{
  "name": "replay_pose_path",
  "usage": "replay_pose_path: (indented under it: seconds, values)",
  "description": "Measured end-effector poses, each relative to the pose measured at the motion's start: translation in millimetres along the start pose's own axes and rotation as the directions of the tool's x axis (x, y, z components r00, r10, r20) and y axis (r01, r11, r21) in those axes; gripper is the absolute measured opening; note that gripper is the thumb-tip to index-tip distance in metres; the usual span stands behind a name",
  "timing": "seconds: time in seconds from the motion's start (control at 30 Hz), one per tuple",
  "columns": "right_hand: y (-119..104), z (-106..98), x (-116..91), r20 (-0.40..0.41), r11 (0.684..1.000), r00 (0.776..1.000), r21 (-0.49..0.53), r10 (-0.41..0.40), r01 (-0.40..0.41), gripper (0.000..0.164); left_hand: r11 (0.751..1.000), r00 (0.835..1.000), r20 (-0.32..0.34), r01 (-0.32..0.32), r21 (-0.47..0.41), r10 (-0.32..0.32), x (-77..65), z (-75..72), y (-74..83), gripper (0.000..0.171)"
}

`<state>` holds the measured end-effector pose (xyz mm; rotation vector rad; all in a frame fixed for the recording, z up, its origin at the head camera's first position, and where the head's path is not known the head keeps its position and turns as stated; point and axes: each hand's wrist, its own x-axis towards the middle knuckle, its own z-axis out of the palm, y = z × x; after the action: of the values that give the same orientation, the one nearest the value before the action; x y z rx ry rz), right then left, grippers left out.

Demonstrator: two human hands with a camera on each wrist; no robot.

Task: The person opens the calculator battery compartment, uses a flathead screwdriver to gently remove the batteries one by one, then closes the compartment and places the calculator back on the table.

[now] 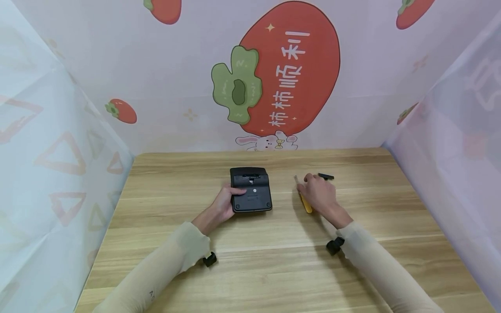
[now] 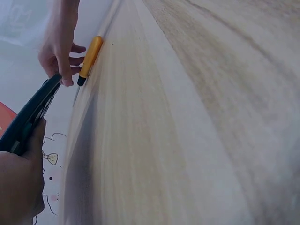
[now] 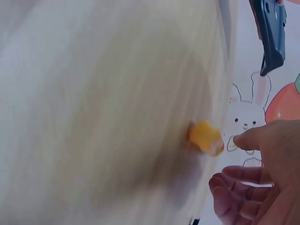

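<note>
My left hand [image 1: 222,204] grips the left side of a black desktop calculator [image 1: 252,198], thumb laid across its underside. The underside faces up, showing round feet and a recess [image 1: 251,177] near the upper edge. My right hand [image 1: 320,193] is over a screwdriver [image 1: 307,205] with a yellow handle, which lies on the table with its shaft pointing away from me. In the right wrist view the thumb and loosely bent fingers [image 3: 248,176] stand apart, with the yellow handle outside them. The left wrist view shows the calculator [image 2: 28,112] edge-on.
A small black strip-shaped piece [image 1: 326,176] lies on the wooden table [image 1: 258,269] just beyond my right hand. Printed sheets form a back wall [image 1: 188,78] and side walls around the table. Black straps with small mounts sit at both wrists.
</note>
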<state>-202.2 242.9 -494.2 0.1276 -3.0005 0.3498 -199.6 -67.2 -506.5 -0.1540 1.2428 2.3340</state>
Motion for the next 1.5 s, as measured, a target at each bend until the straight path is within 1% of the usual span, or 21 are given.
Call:
replay_pose_path:
  seconds: [0.13, 0.2, 0.37, 0.43, 0.67, 0.8, 1.07, 1.2, 1.33, 1.5]
  values:
    - [7, -5, 3, -0.033, 0.998, 0.998, 0.002, -0.058, 0.058, 0.034, 1.000, 1.000, 0.004, -0.001, 0.005, 0.001, -0.3, 0.3, -0.3, 0.057]
    - [11, -8, 5, -0.039, 0.997, 0.997, 0.022, -0.073, 0.074, 0.034, 1.000, 1.000, 0.005, 0.001, -0.003, -0.001, -0.1, 0.4, -0.3, 0.058]
    - [21, -15, 11, 0.005, 0.993, 0.995, 0.062, -0.102, 0.101, 0.038, 1.000, 1.000, 0.017, 0.003, 0.001, -0.003, 0.1, -0.3, -0.5, 0.060]
    - [25, -18, 14, 0.022, 0.992, 0.993, 0.056, -0.116, 0.114, 0.039, 1.000, 1.000, 0.019, 0.006, 0.001, -0.006, 0.0, -0.5, -0.5, 0.061]
    - [39, -25, 22, 0.042, 0.988, 0.987, 0.002, -0.155, 0.155, 0.039, 1.000, 0.999, 0.029, 0.016, -0.001, -0.016, 0.3, -1.3, -1.0, 0.063]
    - [46, -26, 26, 0.070, 0.986, 0.984, -0.012, -0.165, 0.166, 0.039, 1.000, 0.999, 0.027, 0.022, -0.006, -0.022, 0.6, -1.7, -1.2, 0.064]
    - [61, -30, 30, 0.126, 0.980, 0.974, -0.047, -0.187, 0.194, 0.045, 1.000, 0.999, 0.036, 0.014, -0.005, -0.013, 1.3, -3.6, -1.7, 0.064]
    - [67, -30, 32, 0.157, 0.977, 0.969, -0.061, -0.191, 0.202, 0.042, 1.000, 0.999, 0.034, 0.013, -0.007, -0.013, 1.1, -3.1, -1.1, 0.064]
    - [69, -29, 33, 0.174, 0.980, 0.969, -0.058, -0.176, 0.189, 0.040, 1.000, 1.000, 0.026, 0.017, -0.012, -0.017, 0.3, -1.4, -0.7, 0.065]
    - [72, -29, 35, 0.172, 0.979, 0.969, -0.073, -0.177, 0.191, 0.026, 1.000, 0.999, 0.027, 0.019, -0.009, -0.019, -0.9, -0.1, -0.8, 0.065]
